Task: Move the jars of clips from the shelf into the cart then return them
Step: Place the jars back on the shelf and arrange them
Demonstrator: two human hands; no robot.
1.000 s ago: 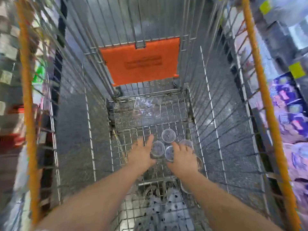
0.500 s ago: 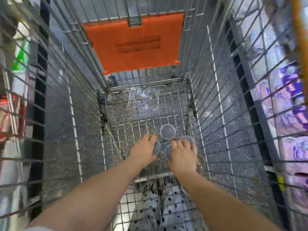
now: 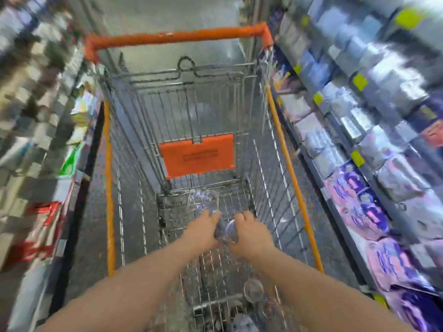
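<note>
Aisle. Right shelves (image 3: 374,149) at 3 o'clock and left shelves (image 3: 36,140) at 9, both motion-blurred. Wire cart (image 3: 271,178) runs toward 12, with an orange flap (image 3: 196,155) on its far end.

Left hand (image 3: 203,230) and right hand (image 3: 251,233) clasp a cluster of clear jars (image 3: 225,232) between them inside the cart, fingers curled round. One loose jar (image 3: 253,286) lies at 5 o'clock of the hands.

Risk, my read: several smooth jars are squeezed only from the sides, so one could slip out and drop onto the wire.

Flap print and yellow tags (image 3: 359,82) are unreadable.
</note>
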